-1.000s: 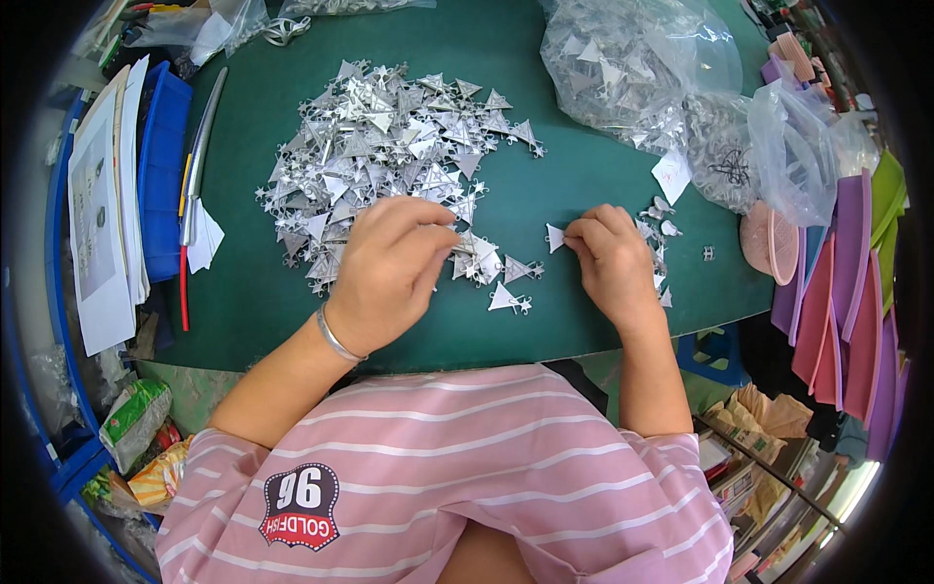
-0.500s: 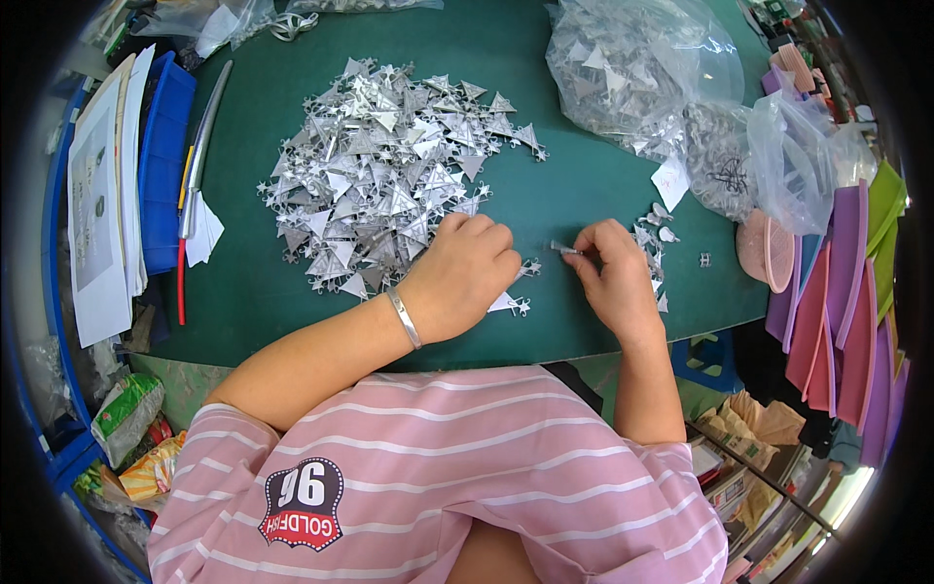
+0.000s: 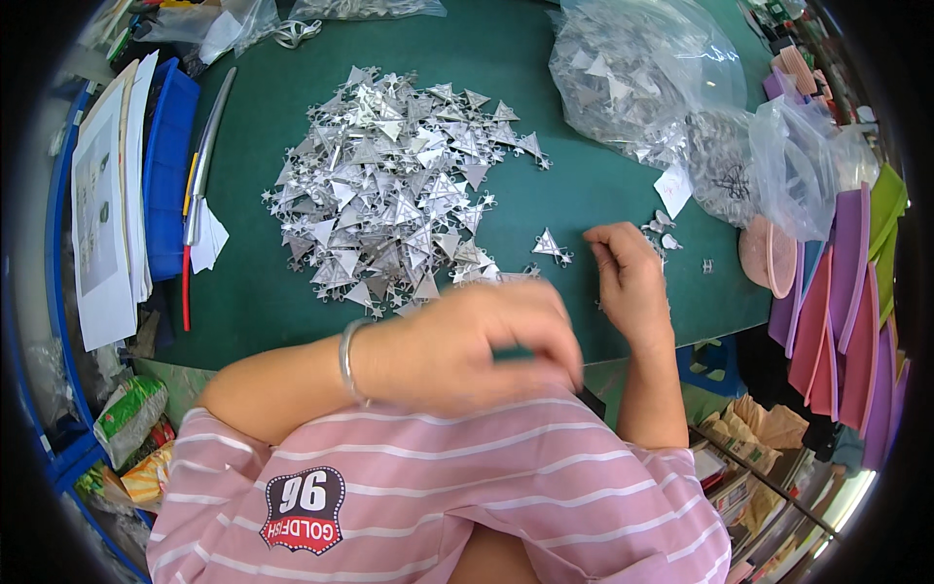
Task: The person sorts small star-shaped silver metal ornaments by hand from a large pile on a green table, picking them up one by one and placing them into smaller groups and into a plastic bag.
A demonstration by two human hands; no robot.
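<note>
The blurred left hand point(image 3: 465, 346) curls over the green tabletop's point(image 3: 243, 316) near edge, hold unclear; the right hand's point(image 3: 634, 282) slightly parted fingers look empty near the hooked silver metal triangle point(image 3: 548, 244), best pinched flat-faced.

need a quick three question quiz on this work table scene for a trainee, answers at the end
1. Which hand looks blurred?
2. True or false: the large heap of silver triangular metal pieces lies to the left of the large clear plastic bag.
3. Multiple choice: which wrist wears the silver metal bangle?
a) right
b) left
c) both

Key
1. The left hand.
2. True.
3. b.
</note>
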